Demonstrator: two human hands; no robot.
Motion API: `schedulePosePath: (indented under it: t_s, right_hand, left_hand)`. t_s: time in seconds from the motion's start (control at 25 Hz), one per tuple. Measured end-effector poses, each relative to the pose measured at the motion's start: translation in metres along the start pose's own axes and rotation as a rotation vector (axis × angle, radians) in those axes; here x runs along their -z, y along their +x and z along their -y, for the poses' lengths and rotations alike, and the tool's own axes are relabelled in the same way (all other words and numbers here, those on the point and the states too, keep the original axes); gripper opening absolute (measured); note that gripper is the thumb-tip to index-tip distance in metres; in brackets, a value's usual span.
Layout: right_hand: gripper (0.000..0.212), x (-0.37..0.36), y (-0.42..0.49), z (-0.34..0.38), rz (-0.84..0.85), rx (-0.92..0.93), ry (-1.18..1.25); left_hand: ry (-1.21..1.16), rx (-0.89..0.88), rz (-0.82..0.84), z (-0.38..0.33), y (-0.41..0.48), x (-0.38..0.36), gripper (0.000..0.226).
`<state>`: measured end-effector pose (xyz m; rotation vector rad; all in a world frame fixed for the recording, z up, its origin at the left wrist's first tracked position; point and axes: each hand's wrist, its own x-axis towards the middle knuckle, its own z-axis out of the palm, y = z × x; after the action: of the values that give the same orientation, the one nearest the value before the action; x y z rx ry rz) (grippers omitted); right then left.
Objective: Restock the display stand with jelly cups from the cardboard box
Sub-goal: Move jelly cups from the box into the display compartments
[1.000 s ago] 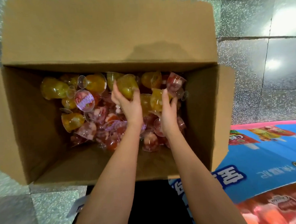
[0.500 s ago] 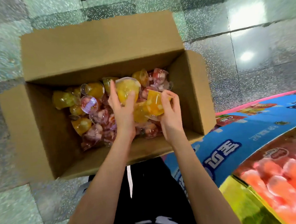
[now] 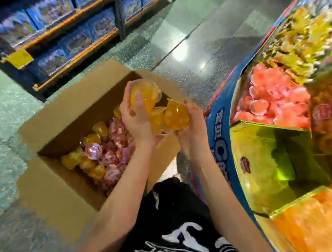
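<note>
Jelly cups (image 3: 175, 115) between both hands (image 3: 137, 126)

I count two hands, the left hand (image 3: 136, 120) and the right hand (image 3: 192, 130). Together they hold three yellow jelly cups (image 3: 176, 116) over one cardboard box (image 3: 53, 188). Inside the box I can make out about six more yellow cups (image 3: 100, 128). The pink cups (image 3: 113, 147) are too many and too blurred for me to count. There is one display stand (image 3: 219, 141), with at least four compartments (image 3: 271, 157), and one shelf unit (image 3: 74, 59).
</note>
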<state>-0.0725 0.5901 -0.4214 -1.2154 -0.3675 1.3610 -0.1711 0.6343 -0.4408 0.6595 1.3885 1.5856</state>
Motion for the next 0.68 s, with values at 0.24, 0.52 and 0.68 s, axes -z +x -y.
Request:
schedulePosePath:
  t_s: [0.24,0.52,0.68]
  right_hand:
    - [0.061,0.083,-0.083,0.037,-0.237,0.158,0.087]
    - [0.094,0.207,-0.198,0.057,-0.425,0.248,-0.045]
    - [0.092,0.287,-0.268,0.057,-0.528,0.240,-0.129]
  left_hand:
    - [0.106,-0.056,0.425,-0.006,-0.094,-0.037,0.063]
    - [0.110,-0.029,0.803,0.013,-0.244,-0.068,0.066]
    - [0.139,-0.022,0.922,0.031,-0.343,-0.066,0.075]
